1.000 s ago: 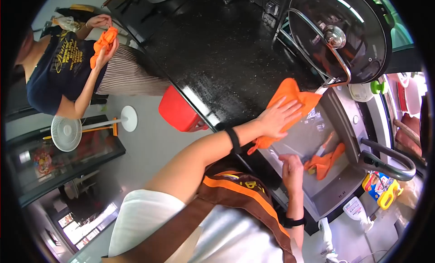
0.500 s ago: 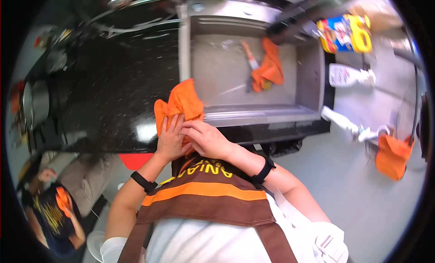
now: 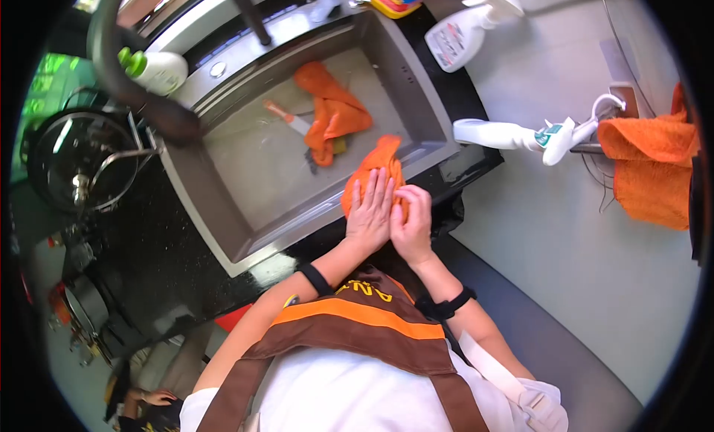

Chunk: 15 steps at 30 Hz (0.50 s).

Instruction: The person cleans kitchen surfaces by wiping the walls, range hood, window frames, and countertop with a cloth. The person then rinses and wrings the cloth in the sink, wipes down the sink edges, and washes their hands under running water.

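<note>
An orange cloth (image 3: 378, 158) lies bunched over the front rim of the sink (image 3: 216, 246), near its right end. My left hand (image 3: 370, 213) rests flat on this cloth, fingers stretched forward. Close beside it, my right hand (image 3: 411, 224) has its fingers curled on the cloth's right edge. Inside the sink basin, a second orange cloth (image 3: 338, 112) lies crumpled partly over a brush (image 3: 299, 124) with a pale handle. A small yellowish piece (image 3: 340, 146), perhaps a sponge, shows under that cloth.
A dark faucet (image 3: 115, 75) arches at the left, by a white bottle (image 3: 165, 73). Right of the sink are a spray bottle (image 3: 455, 42), another white spray bottle (image 3: 494, 134) and a hanging orange cloth (image 3: 643, 175). A lidded pan (image 3: 78, 160) and another person (image 3: 160, 406) are left.
My view has turned. Both hands and the cloth have moved right, from the counter by the sink's front left corner to the front rim near its right end.
</note>
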Motion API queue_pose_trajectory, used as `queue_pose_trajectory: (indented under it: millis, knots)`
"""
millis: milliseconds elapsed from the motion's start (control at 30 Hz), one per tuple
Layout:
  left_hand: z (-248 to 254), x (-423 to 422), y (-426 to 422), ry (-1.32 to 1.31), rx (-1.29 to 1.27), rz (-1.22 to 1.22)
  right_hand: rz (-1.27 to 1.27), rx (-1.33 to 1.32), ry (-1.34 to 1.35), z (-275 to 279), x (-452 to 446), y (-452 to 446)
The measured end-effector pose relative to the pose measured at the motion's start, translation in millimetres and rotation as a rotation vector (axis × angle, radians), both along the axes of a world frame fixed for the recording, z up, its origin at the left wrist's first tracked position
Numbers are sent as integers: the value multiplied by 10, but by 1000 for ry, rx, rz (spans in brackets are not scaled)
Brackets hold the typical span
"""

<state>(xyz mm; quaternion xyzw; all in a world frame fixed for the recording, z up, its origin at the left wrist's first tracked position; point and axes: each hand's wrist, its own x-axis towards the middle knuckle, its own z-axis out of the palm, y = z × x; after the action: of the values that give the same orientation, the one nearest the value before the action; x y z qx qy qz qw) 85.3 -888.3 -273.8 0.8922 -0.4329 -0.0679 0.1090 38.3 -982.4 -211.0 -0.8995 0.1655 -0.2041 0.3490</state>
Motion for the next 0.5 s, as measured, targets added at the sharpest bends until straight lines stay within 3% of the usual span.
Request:
queue_pose_trajectory:
  millis: [67, 167, 267, 300, 333, 400, 433, 500]
  knots:
    - [26, -3, -362, -7, 7, -1, -103, 25, 13, -33, -155, -297]
    - [75, 6, -804, 184, -160, 39, -175, 141, 28, -73, -300, -619]
    - [77, -9, -1125, 101, -47, 42, -261, 220, 58, -72, -287, -724]
    - [25, 1, -1197, 191, -259, 58, -322, 263, 31, -65, -251, -737]
    - [-34, 38, -1234, 186, -254, 46, -333, 267, 24, -25, -242, -748]
    - [-126, 188, -1240, 593, -704, 145, -393, 260, 132, 63, -217, -781]
    - [300, 347, -1223, 521, -789, 166, -401, 234, 185, 46, -223, -763]
    - [730, 590, -1392, 441, -860, -37, -277, 197, 268, 59, -190, -672]
